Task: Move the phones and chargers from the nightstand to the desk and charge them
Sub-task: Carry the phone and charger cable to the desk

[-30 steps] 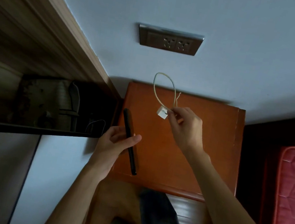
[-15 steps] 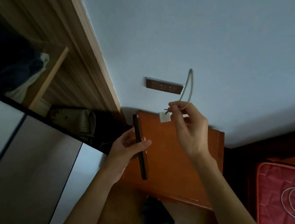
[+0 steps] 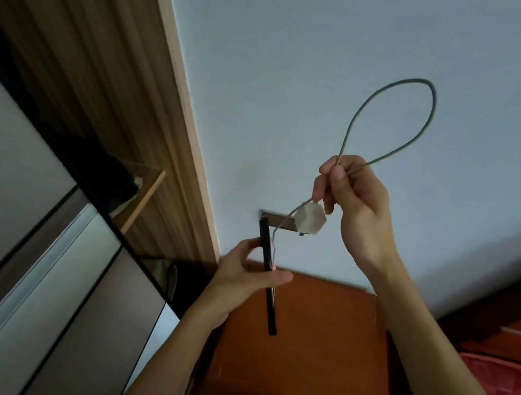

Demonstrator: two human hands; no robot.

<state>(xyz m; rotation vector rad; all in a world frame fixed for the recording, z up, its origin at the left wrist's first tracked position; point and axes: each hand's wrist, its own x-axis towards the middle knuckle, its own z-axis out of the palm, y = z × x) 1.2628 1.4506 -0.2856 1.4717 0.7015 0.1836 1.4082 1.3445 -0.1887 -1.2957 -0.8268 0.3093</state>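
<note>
Phone, a slim black slab seen edge-on, is gripped in the left hand above the glossy orange-brown nightstand. The right hand pinches a thin grey cable that loops above it, and the white cube charger hangs just under its fingers.

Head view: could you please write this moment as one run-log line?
left hand: holds phone | right hand: pinches dangling charger | nightstand: beneath hands | desk move: pending

Dim, soft light; wide-angle edge distortion
</note>
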